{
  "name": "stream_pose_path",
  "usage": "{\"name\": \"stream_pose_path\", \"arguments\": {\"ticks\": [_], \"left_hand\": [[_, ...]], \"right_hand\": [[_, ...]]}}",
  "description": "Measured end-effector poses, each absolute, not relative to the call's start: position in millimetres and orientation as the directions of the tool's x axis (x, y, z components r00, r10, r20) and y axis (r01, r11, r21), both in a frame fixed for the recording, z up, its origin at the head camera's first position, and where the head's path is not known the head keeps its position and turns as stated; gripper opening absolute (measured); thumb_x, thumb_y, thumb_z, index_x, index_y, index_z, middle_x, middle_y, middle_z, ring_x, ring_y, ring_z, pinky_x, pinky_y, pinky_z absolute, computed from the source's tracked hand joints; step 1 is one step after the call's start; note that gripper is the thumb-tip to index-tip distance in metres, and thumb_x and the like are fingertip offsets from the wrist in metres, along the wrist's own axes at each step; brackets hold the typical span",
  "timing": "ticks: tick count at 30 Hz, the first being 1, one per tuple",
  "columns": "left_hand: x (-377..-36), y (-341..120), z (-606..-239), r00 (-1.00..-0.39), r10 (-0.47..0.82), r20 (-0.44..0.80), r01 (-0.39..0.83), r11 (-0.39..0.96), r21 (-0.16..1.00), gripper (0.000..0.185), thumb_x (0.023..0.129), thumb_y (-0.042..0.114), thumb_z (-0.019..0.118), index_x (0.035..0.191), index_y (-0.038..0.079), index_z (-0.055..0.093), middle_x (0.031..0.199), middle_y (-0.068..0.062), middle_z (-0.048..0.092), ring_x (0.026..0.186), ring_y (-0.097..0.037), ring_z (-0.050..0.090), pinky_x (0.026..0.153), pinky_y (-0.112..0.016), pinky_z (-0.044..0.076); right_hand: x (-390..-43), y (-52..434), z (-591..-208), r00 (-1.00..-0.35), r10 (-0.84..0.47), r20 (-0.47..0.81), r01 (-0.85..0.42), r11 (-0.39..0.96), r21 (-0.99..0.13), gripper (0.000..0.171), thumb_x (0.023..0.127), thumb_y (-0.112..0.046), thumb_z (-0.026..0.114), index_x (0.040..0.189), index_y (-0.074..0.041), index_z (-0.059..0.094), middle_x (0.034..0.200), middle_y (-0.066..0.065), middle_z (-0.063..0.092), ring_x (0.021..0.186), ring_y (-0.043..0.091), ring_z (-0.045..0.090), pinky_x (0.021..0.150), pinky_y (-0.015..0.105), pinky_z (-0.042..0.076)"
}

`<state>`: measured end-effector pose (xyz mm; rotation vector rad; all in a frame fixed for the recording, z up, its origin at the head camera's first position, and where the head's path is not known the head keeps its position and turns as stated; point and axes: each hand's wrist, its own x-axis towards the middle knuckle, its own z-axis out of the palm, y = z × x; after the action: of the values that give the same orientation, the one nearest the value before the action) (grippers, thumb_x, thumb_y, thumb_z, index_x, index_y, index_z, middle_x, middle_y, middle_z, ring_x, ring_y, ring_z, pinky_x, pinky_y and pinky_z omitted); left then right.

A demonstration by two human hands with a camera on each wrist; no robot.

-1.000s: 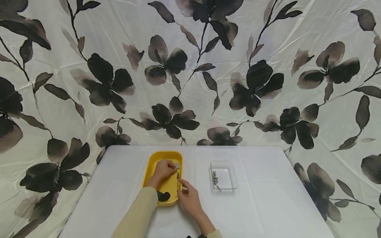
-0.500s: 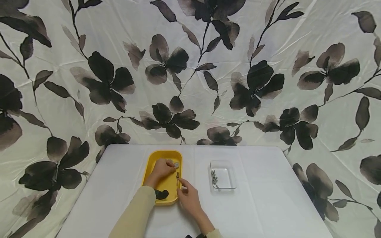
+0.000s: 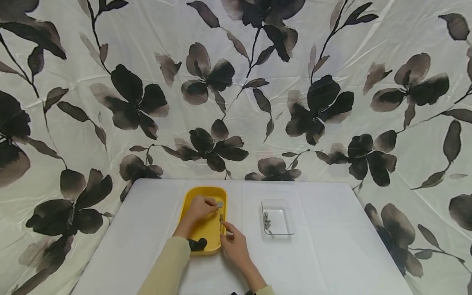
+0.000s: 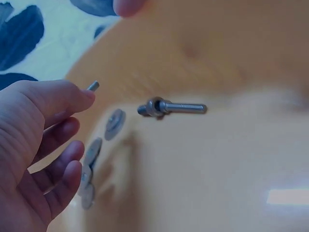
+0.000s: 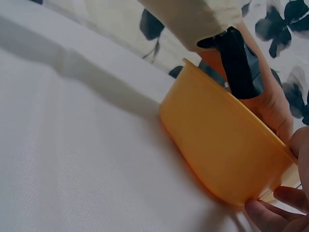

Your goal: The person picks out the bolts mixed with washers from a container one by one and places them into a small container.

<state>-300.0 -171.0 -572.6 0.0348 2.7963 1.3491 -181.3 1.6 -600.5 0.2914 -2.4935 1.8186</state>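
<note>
Head view: the right wall of the yellow tray [image 3: 213, 237] was touched by the right hand [image 3: 236, 246]; gripped or just steadied, couldn't be told tbh.
Left hand [image 3: 200, 208]: held inside the tray, small metal pin [image 4: 94, 86] pinched at the fingertips.
Bolt [image 4: 186, 107]: seen along the tray's right wall, long axis near-to-far, nut end pointed toward the left fingers, plain end by the right hand.
Washers [image 4: 91, 152]: bunched at the tray's far right.

The left hand [image 3: 200, 208] and right hand [image 3: 234, 246] are bare. The left sleeve [image 3: 166, 262] and right sleeve [image 3: 266, 290] are pale yellow — plain and long. Just past the left sleeve sits a black, round-ended device [image 3: 198, 244]; beside the right, a black piece [image 3: 249, 292] — mostly cut off.
</note>
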Motion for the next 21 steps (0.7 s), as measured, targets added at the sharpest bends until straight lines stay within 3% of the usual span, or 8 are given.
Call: {"name": "stream_pose_path", "arguments": {"ticks": [8, 21], "left_hand": [[-283.1, -166.7, -559.1, -0.999, 0.050, -0.015, 0.016, 0.573, 0.819, 0.013, 0.080, 0.017, 0.081, 0.088, 0.007, 0.077, 0.086, 0.000, 0.069, 0.073, -0.018, 0.056, 0.062, -0.029, 0.049], [-260.1, -150.7, -541.4, -0.992, 0.061, 0.108, 0.124, 0.505, 0.854, 0.013, 0.077, 0.017, 0.082, 0.088, 0.011, 0.078, 0.081, 0.003, 0.068, 0.073, -0.016, 0.059, 0.061, -0.029, 0.051]], "right_hand": [[-180.2, 2.6, -602.9, -0.984, -0.134, 0.118, -0.155, 0.319, -0.935, 0.040, 0.095, -0.014, 0.061, 0.135, -0.010, 0.057, 0.129, 0.009, 0.060, 0.100, 0.020, 0.063, 0.080, 0.029, 0.052], [-181.4, 3.5, -600.7, -0.971, -0.134, 0.201, -0.229, 0.245, -0.942, 0.037, 0.094, -0.009, 0.062, 0.130, -0.002, 0.060, 0.122, 0.019, 0.062, 0.093, 0.023, 0.066, 0.076, 0.027, 0.054]]}}
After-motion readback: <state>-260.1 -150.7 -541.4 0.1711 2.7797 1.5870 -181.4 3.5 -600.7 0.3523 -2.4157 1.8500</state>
